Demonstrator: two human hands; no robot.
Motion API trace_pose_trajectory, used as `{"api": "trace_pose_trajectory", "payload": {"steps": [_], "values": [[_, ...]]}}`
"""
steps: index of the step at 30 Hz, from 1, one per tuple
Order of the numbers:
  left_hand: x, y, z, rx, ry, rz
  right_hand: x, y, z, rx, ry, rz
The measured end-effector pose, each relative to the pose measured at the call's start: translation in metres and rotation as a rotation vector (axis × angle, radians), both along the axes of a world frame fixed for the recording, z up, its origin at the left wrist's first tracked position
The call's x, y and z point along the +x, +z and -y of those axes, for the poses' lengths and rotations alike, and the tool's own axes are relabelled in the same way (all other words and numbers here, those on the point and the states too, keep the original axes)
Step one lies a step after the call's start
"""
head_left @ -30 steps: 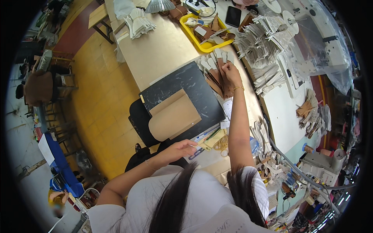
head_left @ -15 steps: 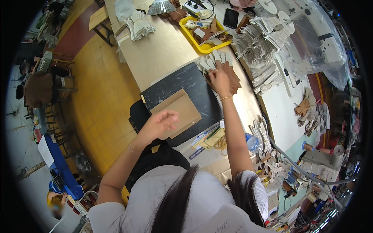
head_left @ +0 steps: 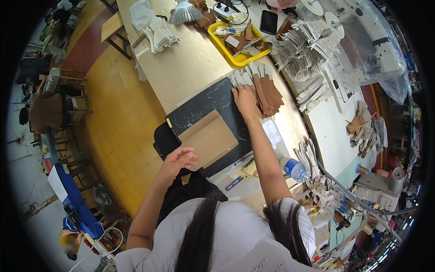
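My right hand (head_left: 245, 100) rests on the left side of a fanned row of brown and white strips (head_left: 268, 93), which look like leather pieces. Its fingers lie stretched over the pale ones, and nothing shows lifted in them. My left hand (head_left: 180, 161) hovers at the near left edge of a folded tan sheet (head_left: 209, 138), fingers loosely bent and apart, holding nothing. That sheet, perhaps cardboard, lies on a dark, scuffed board (head_left: 199, 99) in front of me.
Beyond the board stands a yellow tray (head_left: 247, 60) of small parts. Tied white bundles (head_left: 161, 35) and a metal lamp shade (head_left: 186, 12) are farther left. To the right are a plastic bottle (head_left: 294, 169), stacked white strips (head_left: 301, 50) and a plastic-covered machine (head_left: 369, 50).
My right hand has shifted left along the fanned strips, and its fingers have straightened from a bent grip. My left hand has drawn back toward me, off the middle of the tan sheet.
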State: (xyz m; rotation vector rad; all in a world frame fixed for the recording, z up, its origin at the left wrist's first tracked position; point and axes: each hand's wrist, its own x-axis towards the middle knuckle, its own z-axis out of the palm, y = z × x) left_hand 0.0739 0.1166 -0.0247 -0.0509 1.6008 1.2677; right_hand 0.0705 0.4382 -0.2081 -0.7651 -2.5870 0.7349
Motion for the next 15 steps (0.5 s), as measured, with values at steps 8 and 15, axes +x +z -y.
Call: {"api": "trace_pose_trajectory", "payload": {"steps": [8, 15], "values": [[-0.001, -0.004, 0.004, 0.006, 0.089, -0.006, -0.006, 0.027, -0.039, -0.443, -0.122, -0.093], [-0.027, 0.002, -0.030, 0.023, 0.002, -0.208, 0.019, 0.101, -0.054, -1.172, -0.028, -0.169]]}}
